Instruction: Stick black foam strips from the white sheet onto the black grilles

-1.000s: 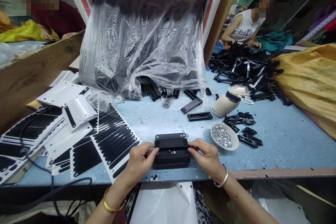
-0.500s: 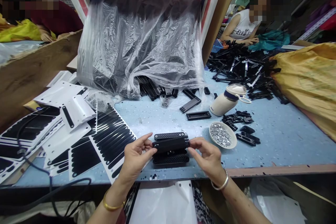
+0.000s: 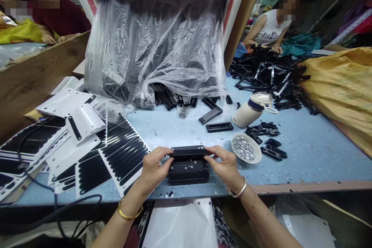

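My left hand (image 3: 154,167) pinches the left end of a black bar with a mesh-patterned face (image 3: 188,151). The right end of this bar is between the thumb and fingers of my right hand (image 3: 225,167). It is level, at the back of a small group of similar black mesh bars (image 3: 188,168) on the blue table (image 3: 290,170). Small bright round spots show on the bars. To the right of my right hand stands a white bowl (image 3: 258,159) full of small metal nuts or washers (image 3: 243,148).
Sheets of black strips (image 3: 123,151) lie at the left beside white backing sheets (image 3: 65,102). Clear plastic (image 3: 180,46) covers a big heap behind. A white bottle (image 3: 247,114) leans near loose black parts (image 3: 274,149). Two people sit beyond; a yellow sack (image 3: 343,85) is at right.
The bar was tilted, its smooth dark side showing, above the group. Now it is lower and farther back, mesh face showing. Both hands have moved closer together.
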Available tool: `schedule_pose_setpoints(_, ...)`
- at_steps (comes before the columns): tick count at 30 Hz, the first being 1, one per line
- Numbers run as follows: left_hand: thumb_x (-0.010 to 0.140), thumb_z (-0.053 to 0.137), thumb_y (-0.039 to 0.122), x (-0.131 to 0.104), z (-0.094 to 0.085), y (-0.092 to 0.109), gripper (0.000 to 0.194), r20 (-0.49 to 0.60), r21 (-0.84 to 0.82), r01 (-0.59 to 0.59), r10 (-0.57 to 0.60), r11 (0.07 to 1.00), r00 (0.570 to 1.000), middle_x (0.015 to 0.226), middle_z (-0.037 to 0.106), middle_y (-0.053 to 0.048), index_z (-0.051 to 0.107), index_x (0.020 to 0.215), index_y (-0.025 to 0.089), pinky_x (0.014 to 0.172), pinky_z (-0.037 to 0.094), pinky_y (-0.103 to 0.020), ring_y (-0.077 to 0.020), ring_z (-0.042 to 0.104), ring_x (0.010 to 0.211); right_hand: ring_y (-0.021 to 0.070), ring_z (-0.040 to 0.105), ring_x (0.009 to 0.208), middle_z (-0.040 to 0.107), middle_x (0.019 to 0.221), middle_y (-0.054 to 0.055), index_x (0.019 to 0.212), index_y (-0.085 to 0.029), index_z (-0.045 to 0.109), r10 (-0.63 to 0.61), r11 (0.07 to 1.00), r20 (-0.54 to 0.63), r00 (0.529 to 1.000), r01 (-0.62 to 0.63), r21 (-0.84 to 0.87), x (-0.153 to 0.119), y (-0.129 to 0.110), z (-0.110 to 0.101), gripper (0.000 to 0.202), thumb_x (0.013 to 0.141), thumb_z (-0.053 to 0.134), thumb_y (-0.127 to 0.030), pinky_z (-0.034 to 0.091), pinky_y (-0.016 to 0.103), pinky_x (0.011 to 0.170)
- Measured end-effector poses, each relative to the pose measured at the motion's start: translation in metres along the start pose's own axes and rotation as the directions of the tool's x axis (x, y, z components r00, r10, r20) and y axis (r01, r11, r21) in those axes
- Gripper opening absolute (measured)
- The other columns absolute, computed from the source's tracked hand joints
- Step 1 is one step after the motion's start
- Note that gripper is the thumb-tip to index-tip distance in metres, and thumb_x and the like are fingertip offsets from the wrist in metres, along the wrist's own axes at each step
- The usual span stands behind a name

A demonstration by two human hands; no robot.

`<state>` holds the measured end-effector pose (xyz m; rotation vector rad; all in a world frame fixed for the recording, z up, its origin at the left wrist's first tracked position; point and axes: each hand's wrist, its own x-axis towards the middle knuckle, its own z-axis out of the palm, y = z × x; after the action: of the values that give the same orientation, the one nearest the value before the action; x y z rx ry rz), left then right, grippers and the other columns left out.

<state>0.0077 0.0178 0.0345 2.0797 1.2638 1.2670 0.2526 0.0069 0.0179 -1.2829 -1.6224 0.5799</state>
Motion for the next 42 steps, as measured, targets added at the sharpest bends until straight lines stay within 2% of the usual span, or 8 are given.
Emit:
schedule_pose_setpoints(7, 0.076, 0.059, 0.009, 0.003, 0.0, -0.001, 0.014, -0.028, 0.018, -0.022, 0.023, 1.0, 0.999, 0.078, 0.071, -0.004, 0.067, 0.084, 0.017, 0.067, 0.055, -0.028, -0.0159, 0.066, 0.071, 0.0147, 0.063, 0.061, 0.07, 0.078, 0.004, 0.09, -0.02, 0.072, -0.001, 1.0, -0.039, 0.999, 0.002, 0.013, 0.002, 0.005, 0.002, 0.017, 0.076, 0.064, -0.015, 0.056, 0.027, 0.056)
schedule_pose_setpoints(19, 0.078, 0.055, 0.009, -0.009, 0.005, -0.009, 0.016, 0.052, 0.045, -0.038, 0.036, 0.998, 0.998, 0.079, 0.071, -0.005, 0.066, 0.085, 0.017, 0.068, 0.056, -0.03, -0.0172, 0.067, 0.074, 0.0154, 0.063, 0.062, 0.069, 0.076, 0.005, 0.089, -0.018, 0.069, -0.058, 0.997, 0.011, 0.998, 0.059, -0.058, -0.007, 0.01, 0.005, 0.015, 0.079, 0.058, -0.016, 0.055, 0.028, 0.057)
schedule_pose_setpoints(24, 0.081, 0.054, 0.011, -0.011, 0.0, -0.011, 0.015, 0.02, 0.111, -0.039, 0.037, 0.993, 0.999, 0.077, 0.072, -0.006, 0.067, 0.084, 0.016, 0.064, 0.055, -0.029, -0.0172, 0.068, 0.07, 0.016, 0.064, 0.064, 0.069, 0.076, 0.005, 0.09, -0.018, 0.068, -0.037, 0.995, -0.044, 0.998, 0.033, -0.091, -0.009, 0.014, -0.001, 0.014, 0.084, 0.055, -0.019, 0.053, 0.027, 0.055)
schedule_pose_setpoints(30, 0.084, 0.051, 0.011, -0.014, -0.005, -0.004, 0.016, 0.03, 0.163, -0.133, 0.13, 0.978, 0.991, 0.067, 0.067, -0.005, 0.067, 0.084, 0.014, 0.058, 0.051, -0.027, -0.0155, 0.063, 0.06, 0.0132, 0.055, 0.052, 0.058, 0.059, 0.001, 0.085, -0.018, 0.07, -0.196, 0.957, 0.079, 0.978, 0.208, -0.202, -0.015, 0.0, -0.007, 0.017, 0.087, 0.054, -0.017, 0.045, 0.025, 0.05)
schedule_pose_setpoints(33, 0.086, 0.049, 0.011, -0.009, 0.002, 0.005, 0.018, 0.107, 0.17, -0.196, 0.18, 0.966, 0.978, 0.062, 0.065, -0.003, 0.067, 0.084, 0.015, 0.054, 0.047, -0.025, -0.0142, 0.06, 0.055, 0.0126, 0.053, 0.05, 0.056, 0.056, 0.001, 0.085, -0.017, 0.072, -0.231, 0.943, 0.171, 0.958, 0.264, -0.205, -0.014, -0.008, -0.001, 0.019, 0.088, 0.053, -0.017, 0.041, 0.024, 0.048)
schedule_pose_setpoints(35, 0.085, 0.049, 0.011, -0.002, 0.011, 0.011, 0.02, 0.225, 0.218, -0.244, 0.195, 0.945, 0.955, 0.061, 0.065, -0.004, 0.067, 0.081, 0.016, 0.054, 0.047, -0.026, -0.0155, 0.061, 0.055, 0.0133, 0.055, 0.052, 0.059, 0.058, 0.002, 0.083, -0.017, 0.072, -0.23, 0.939, 0.207, 0.951, 0.272, -0.209, -0.013, -0.01, 0.004, 0.02, 0.088, 0.053, -0.017, 0.042, 0.024, 0.05)
schedule_pose_setpoints(39, 0.081, 0.052, 0.014, 0.013, 0.029, 0.019, 0.017, 0.499, 0.345, -0.309, 0.106, 0.886, 0.86, 0.06, 0.065, -0.005, 0.066, 0.072, 0.016, 0.054, 0.048, -0.028, -0.0201, 0.063, 0.057, 0.0155, 0.061, 0.06, 0.066, 0.065, 0.004, 0.077, -0.018, 0.071, -0.181, 0.934, 0.29, 0.94, 0.257, -0.249, -0.009, -0.009, 0.014, 0.019, 0.086, 0.054, -0.017, 0.044, 0.026, 0.057)
schedule_pose_setpoints(42, 0.083, 0.051, 0.016, 0.018, 0.038, 0.021, 0.02, 0.58, 0.382, -0.324, 0.048, 0.865, 0.813, 0.061, 0.066, -0.006, 0.065, 0.069, 0.017, 0.055, 0.049, -0.029, -0.0212, 0.064, 0.059, 0.016, 0.062, 0.061, 0.067, 0.066, 0.004, 0.077, -0.018, 0.07, -0.145, 0.929, 0.341, 0.929, 0.246, -0.275, -0.01, -0.005, 0.019, 0.019, 0.085, 0.054, -0.015, 0.045, 0.025, 0.058)
